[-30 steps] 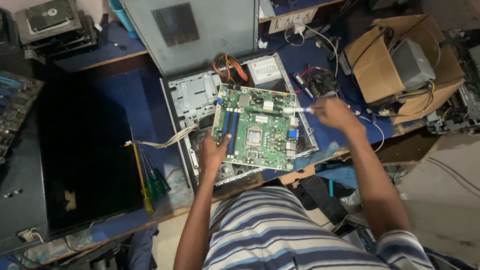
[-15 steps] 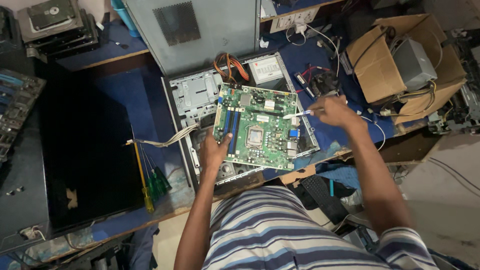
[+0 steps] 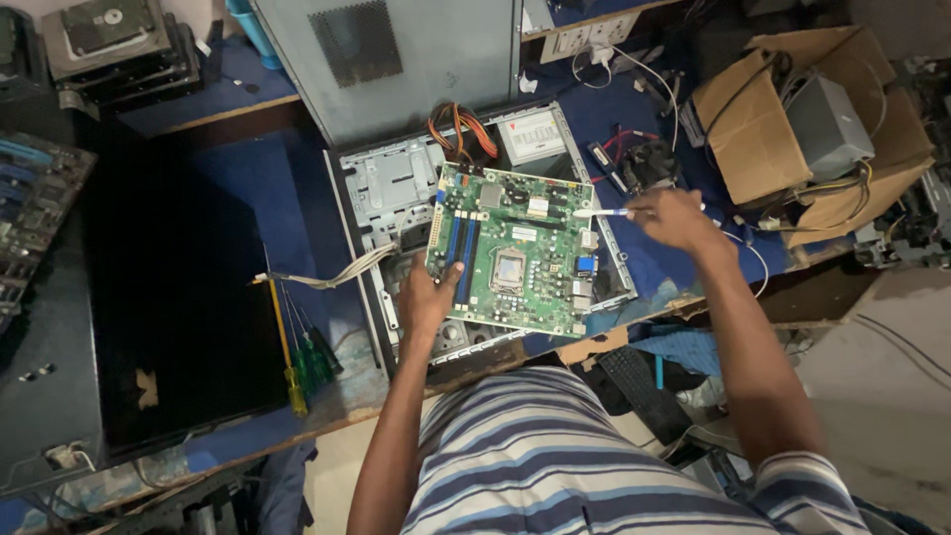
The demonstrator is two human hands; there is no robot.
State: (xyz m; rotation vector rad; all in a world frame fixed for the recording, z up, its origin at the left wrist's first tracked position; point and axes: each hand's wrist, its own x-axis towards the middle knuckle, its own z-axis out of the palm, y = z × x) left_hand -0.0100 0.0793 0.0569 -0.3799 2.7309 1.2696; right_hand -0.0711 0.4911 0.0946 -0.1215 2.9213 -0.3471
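A green motherboard [image 3: 520,248] rests tilted over an open grey computer case [image 3: 396,188] on the blue bench. My left hand [image 3: 428,297] grips the board's near left edge. My right hand [image 3: 674,218] holds a small white brush [image 3: 599,212] whose tip touches the board's right side near its upper corner. A silver power supply [image 3: 532,136] with orange and red cables sits in the case behind the board.
Several screwdrivers [image 3: 297,357] with yellow and green handles lie left of the case beside a black panel [image 3: 168,297]. A cardboard box [image 3: 792,129] of parts and cables stands at the right. Hard drives [image 3: 99,35] are stacked at the far left. A grey case cover [image 3: 396,54] leans behind.
My right hand has shifted slightly with the brush along the board's right edge. My left hand keeps its grip on the board.
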